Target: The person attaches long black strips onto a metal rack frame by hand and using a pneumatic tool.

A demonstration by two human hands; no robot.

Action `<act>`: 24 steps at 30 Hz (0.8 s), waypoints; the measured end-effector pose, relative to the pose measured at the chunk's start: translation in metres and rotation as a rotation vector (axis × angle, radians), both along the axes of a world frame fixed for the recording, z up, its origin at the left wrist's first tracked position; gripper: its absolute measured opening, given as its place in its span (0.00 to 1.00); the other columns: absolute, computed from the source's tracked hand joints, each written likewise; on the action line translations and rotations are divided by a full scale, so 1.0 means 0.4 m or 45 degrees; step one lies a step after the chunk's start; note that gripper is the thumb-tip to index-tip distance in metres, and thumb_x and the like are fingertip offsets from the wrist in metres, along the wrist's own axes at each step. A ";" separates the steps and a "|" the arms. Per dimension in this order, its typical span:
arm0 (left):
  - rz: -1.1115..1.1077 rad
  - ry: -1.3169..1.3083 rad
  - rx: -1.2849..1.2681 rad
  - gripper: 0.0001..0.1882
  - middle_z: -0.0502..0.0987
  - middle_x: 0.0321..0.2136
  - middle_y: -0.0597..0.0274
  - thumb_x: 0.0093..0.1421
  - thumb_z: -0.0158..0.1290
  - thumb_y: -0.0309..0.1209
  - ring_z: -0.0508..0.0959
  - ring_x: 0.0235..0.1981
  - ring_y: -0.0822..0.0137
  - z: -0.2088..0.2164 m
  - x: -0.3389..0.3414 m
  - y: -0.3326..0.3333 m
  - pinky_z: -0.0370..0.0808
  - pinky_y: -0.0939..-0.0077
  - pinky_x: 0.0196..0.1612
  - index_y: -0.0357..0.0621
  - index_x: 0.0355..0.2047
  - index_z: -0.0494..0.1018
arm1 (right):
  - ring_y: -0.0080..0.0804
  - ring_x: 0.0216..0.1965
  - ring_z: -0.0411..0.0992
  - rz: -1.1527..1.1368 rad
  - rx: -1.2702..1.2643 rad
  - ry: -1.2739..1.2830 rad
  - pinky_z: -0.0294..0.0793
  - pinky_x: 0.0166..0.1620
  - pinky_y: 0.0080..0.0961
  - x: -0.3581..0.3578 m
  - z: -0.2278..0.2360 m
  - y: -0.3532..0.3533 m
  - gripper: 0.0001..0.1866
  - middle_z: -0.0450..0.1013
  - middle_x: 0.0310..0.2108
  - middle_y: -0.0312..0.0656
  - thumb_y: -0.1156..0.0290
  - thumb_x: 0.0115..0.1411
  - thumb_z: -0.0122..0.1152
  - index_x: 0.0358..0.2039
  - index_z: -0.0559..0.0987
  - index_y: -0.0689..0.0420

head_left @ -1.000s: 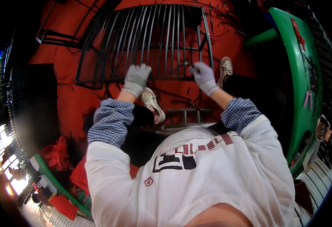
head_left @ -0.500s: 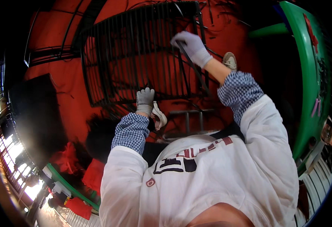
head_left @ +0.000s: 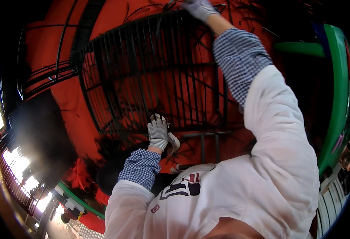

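A rectangular black metal frame lies before me, with many dark, flat strips running across it from its far edge to its near one. My left hand, in a grey-white glove, is at the near edge with its fingers closed around a dark strip there. Stretched far forward, my gloved right hand is at the far edge of the frame. Its fingers are blurred and partly cut off by the top of the picture, so what they hold is hidden.
Loose dark strips are scattered over the red floor. On the right stands a green plastic piece with a pink-handled tool. Metal tubing lies nearer me, and another black frame is at the left.
My right hand has moved forward from above the frame to its far edge; the dark strip that hung from it no longer shows. My left hand stays at the near edge.
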State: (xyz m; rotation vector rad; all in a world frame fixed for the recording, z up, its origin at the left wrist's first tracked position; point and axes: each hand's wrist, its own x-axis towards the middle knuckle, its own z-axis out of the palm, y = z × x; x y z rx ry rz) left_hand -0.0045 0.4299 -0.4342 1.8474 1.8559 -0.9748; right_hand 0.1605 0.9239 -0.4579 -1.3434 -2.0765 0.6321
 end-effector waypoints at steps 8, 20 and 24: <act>-0.078 0.091 -0.514 0.28 0.71 0.53 0.51 0.59 0.57 0.44 0.70 0.54 0.54 0.096 0.033 0.088 0.65 0.57 0.57 0.41 0.55 0.72 | 0.41 0.25 0.71 0.114 0.093 0.410 0.73 0.34 0.31 0.049 0.075 0.003 0.07 0.73 0.23 0.48 0.72 0.62 0.61 0.30 0.76 0.61; -0.187 0.069 -0.665 0.30 0.71 0.56 0.51 0.60 0.57 0.47 0.70 0.55 0.54 0.061 0.084 0.151 0.64 0.61 0.56 0.40 0.57 0.73 | 0.50 0.42 0.78 0.022 -0.148 -0.795 0.77 0.47 0.40 0.083 -0.178 0.231 0.18 0.80 0.38 0.50 0.55 0.61 0.55 0.35 0.85 0.56; -0.072 0.122 -0.668 0.28 0.72 0.55 0.51 0.61 0.57 0.47 0.71 0.55 0.54 0.098 0.037 0.121 0.64 0.60 0.56 0.39 0.54 0.75 | 0.51 0.38 0.77 0.058 -0.322 -0.476 0.76 0.44 0.40 -0.015 -0.091 0.132 0.18 0.79 0.32 0.51 0.54 0.61 0.57 0.31 0.83 0.56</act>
